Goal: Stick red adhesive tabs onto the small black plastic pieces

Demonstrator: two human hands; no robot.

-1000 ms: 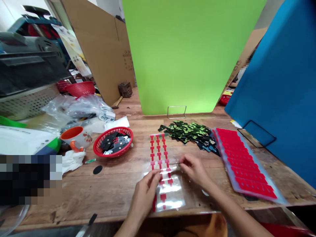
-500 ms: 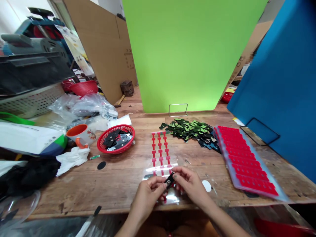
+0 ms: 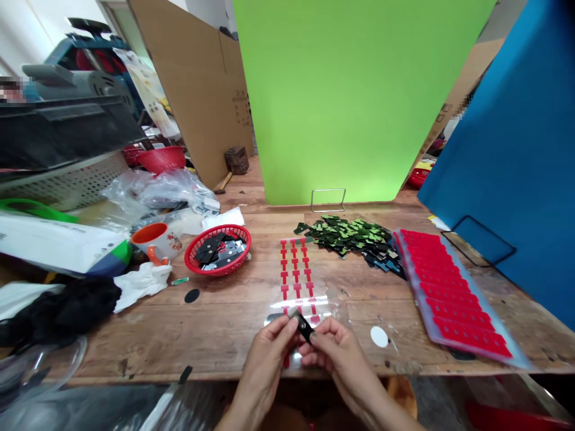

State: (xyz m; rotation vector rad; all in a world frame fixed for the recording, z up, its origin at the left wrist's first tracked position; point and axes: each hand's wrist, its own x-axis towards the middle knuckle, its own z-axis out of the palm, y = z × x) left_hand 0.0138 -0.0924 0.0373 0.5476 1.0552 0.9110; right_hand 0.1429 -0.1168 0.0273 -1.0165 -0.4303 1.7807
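The left hand point(image 3: 268, 347) and right hand point(image 3: 338, 348) each pinch an end of that black strip point(image 3: 306, 327); probably light, kinda stiff, so an end grip seems fine.

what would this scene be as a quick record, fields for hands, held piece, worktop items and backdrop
left hand: pinching the upper-left end of a black piece, the left hand near the table edge
right hand: gripping that piece's lower-right end
ahead of hands: red T-shaped pieces in three columns, nearest ones partly hidden
left side: red basket holding dark and silvery pieces; orange-and-white mug
right side: camouflage-pattern pile; red sheets
backdrop: green panel, blue panel
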